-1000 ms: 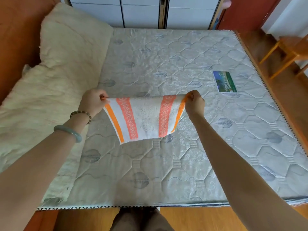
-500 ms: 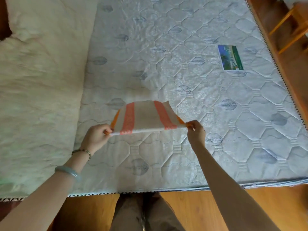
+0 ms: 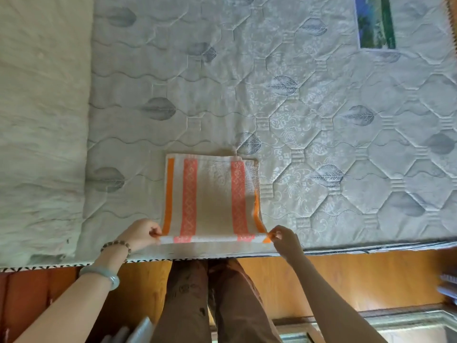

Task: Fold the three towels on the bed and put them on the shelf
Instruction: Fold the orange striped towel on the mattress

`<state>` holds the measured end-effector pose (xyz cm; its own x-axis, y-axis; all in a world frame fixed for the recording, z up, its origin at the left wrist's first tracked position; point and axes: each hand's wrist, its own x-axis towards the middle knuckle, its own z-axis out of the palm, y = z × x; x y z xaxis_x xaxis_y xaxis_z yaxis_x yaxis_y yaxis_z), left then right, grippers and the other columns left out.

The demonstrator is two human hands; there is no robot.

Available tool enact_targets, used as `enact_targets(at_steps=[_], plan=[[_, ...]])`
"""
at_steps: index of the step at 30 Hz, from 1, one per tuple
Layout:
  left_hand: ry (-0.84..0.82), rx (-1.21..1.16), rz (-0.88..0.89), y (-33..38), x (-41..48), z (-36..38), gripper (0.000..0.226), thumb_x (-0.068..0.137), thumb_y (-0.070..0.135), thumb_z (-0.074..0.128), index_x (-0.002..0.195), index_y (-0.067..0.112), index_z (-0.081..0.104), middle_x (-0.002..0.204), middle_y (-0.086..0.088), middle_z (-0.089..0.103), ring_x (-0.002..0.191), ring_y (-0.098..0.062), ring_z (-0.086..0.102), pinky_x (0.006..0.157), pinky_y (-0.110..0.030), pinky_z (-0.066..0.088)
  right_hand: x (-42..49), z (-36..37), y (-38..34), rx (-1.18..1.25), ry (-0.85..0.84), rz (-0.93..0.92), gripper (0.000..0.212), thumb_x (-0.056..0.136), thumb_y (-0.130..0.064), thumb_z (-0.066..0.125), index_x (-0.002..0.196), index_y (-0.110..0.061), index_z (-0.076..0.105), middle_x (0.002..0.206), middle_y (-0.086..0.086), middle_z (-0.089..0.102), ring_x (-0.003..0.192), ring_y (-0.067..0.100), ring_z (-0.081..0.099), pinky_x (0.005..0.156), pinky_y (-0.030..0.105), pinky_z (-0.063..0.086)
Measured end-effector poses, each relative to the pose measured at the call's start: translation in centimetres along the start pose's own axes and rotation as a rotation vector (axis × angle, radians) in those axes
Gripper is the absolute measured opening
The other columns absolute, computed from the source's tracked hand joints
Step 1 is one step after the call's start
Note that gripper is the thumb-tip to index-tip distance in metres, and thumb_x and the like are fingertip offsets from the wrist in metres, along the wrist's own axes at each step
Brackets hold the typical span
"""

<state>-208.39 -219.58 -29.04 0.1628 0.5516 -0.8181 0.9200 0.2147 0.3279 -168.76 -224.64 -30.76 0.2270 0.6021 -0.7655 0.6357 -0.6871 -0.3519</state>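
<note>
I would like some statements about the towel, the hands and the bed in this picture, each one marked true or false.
1. The towel lies on the mattress, close to its near edge. True.
2. Only the left hand holds the towel. False: the right hand pinches the other near corner too.
3. The towel's stripes are blue. False: they are orange.
4. A cream blanket covers the mattress's left side. True.
5. The green bangle is on the right wrist. False: it is on the left wrist.
</note>
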Motion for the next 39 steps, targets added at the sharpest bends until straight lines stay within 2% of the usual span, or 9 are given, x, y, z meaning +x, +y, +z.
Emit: enact_targets(at_steps=[3, 11, 13, 17, 23, 29, 32, 36, 39], plan=[[0.077, -0.087, 0.013, -0.6, 2.0, -2.6, 0.013, 0.078, 0.015, 0.073, 0.069, 0.022, 0.066, 0.075, 0.002, 0.069, 0.072, -0.014, 0.064, 0.067, -0.026, 0.049, 2.1, -1.5, -3.3, 0.081, 0.079, -0.065, 0.013, 0.086, -0.012, 0.063, 0.075, -0.018, 0.063, 0.089, 0.006, 0.069, 0.088, 0.019, 0.061, 0.069, 0.027, 0.037], [0.463, -0.512, 0.084, 0.4, 9.0, -8.2, 0.006, 0.065, 0.028, 0.067, 0.067, 0.033, 0.067, 0.071, 0.012, 0.069, 0.07, -0.012, 0.062, 0.067, -0.013, 0.045, 10.3, -2.5, -10.0, 0.348, 0.306, -0.028, 0.014, 0.087, -0.007, 0.054, 0.088, -0.013, 0.067, 0.062, -0.001, 0.054, 0.058, 0.016, 0.046, 0.05, 0.027, 0.033], [0.512, -0.45, 0.038, 1.3, 11.0, -8.8, 0.006, 0.071, 0.023, 0.069, 0.077, 0.024, 0.071, 0.079, 0.0, 0.071, 0.075, -0.015, 0.063, 0.07, -0.015, 0.044, 11.5, -2.1, -10.6, 0.385, 0.331, -0.015, 0.015, 0.088, -0.008, 0.053, 0.086, -0.016, 0.065, 0.06, -0.003, 0.053, 0.054, 0.012, 0.043, 0.048, 0.025, 0.031], [0.65, 0.047, -0.056, 4.9, 14.4, -7.4, 0.026, 0.083, 0.005, 0.058, 0.109, 0.004, 0.064, 0.108, -0.019, 0.065, 0.103, -0.038, 0.057, 0.089, -0.044, 0.044, 12.2, -1.3, -11.2, 0.411, 0.353, -0.039, 0.017, 0.088, -0.006, 0.053, 0.085, -0.017, 0.066, 0.064, -0.006, 0.059, 0.055, 0.007, 0.047, 0.044, 0.009, 0.035], [0.448, 0.101, 0.454, 18.3, 19.9, -3.7, 0.031, 0.096, 0.025, 0.049, 0.119, 0.006, 0.056, 0.12, -0.009, 0.059, 0.115, -0.024, 0.051, 0.102, -0.033, 0.037, 10.6, 0.9, -11.5, 0.312, 0.3, -0.124, 0.009, 0.079, -0.004, 0.065, 0.079, -0.012, 0.069, 0.075, -0.004, 0.065, 0.068, 0.002, 0.055, 0.057, 0.005, 0.039], [0.272, 0.332, 0.349, 22.6, 23.4, -4.1, 0.06, 0.085, 0.071, 0.03, 0.081, 0.016, 0.053, 0.072, -0.002, 0.059, 0.07, -0.019, 0.057, 0.074, -0.034, 0.051, 8.5, 1.1, -10.5, 0.337, 0.332, -0.22, 0.009, 0.074, 0.001, 0.061, 0.074, -0.007, 0.064, 0.074, 0.003, 0.066, 0.072, 0.013, 0.057, 0.067, 0.02, 0.044], [0.127, 0.37, 0.331, 22.5, 23.8, -3.8, 0.048, 0.09, 0.061, 0.044, 0.061, 0.022, 0.044, 0.053, 0.005, 0.044, 0.05, -0.013, 0.043, 0.075, -0.035, 0.049, 7.5, 1.2, -10.0, 0.344, 0.314, -0.285, 0.011, 0.071, 0.006, 0.058, 0.073, -0.004, 0.062, 0.073, 0.003, 0.062, 0.07, 0.013, 0.054, 0.062, 0.016, 0.042], [-0.019, 0.229, 0.383, 22.1, 24.1, -3.4, 0.044, 0.093, 0.033, 0.058, 0.052, 0.021, 0.048, 0.048, 0.008, 0.042, 0.041, -0.005, 0.033, 0.047, -0.013, 0.03, 5.9, 1.5, -9.1, 0.298, 0.225, -0.358, 0.01, 0.072, 0.0, 0.057, 0.076, -0.007, 0.063, 0.078, -0.006, 0.057, 0.067, 0.008, 0.053, 0.06, 0.015, 0.043], [-0.121, -0.021, 0.434, 21.7, 24.0, -3.6, 0.016, 0.085, 0.016, 0.068, 0.072, 0.026, 0.067, 0.06, 0.018, 0.056, 0.047, -0.012, 0.044, 0.045, -0.01, 0.033, 4.8, 2.0, -8.6, 0.282, 0.237, -0.392, 0.012, 0.07, 0.0, 0.058, 0.075, -0.009, 0.063, 0.078, -0.007, 0.057, 0.067, 0.007, 0.052, 0.058, 0.012, 0.041]])
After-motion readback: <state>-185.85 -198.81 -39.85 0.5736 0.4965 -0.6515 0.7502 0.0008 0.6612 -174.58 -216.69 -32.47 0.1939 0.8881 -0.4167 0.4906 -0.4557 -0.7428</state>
